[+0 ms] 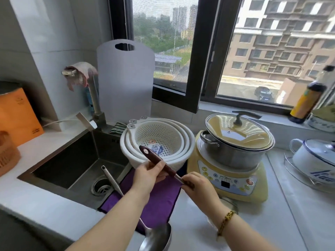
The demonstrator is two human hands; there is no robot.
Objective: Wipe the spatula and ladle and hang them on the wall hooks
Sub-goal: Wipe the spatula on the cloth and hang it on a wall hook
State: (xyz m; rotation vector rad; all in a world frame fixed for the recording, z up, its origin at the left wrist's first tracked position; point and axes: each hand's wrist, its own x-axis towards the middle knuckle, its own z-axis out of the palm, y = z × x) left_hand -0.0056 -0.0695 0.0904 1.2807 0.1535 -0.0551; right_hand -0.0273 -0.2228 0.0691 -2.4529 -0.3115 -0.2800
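Both hands hold a spatula (154, 156) by its dark brown handle, the handle's end pointing up and left over the white colanders. My left hand (148, 175) grips the middle of the handle. My right hand (196, 185) pinches the metal shaft lower down; the blade is hidden behind that hand. A steel ladle (116, 183) lies on a purple cloth (159, 201), its handle reaching over the sink and its bowl (157, 238) at the counter's near edge. No wall hooks are in view.
A steel sink (72, 160) with a tap (94, 98) sits at the left. Nested white colanders (183, 142), a lidded pot (235, 144) on a yellow cooker (235, 182), a white cutting board (125, 78), an enamel pot (315, 156) and a bottle (306, 100) crowd the counter.
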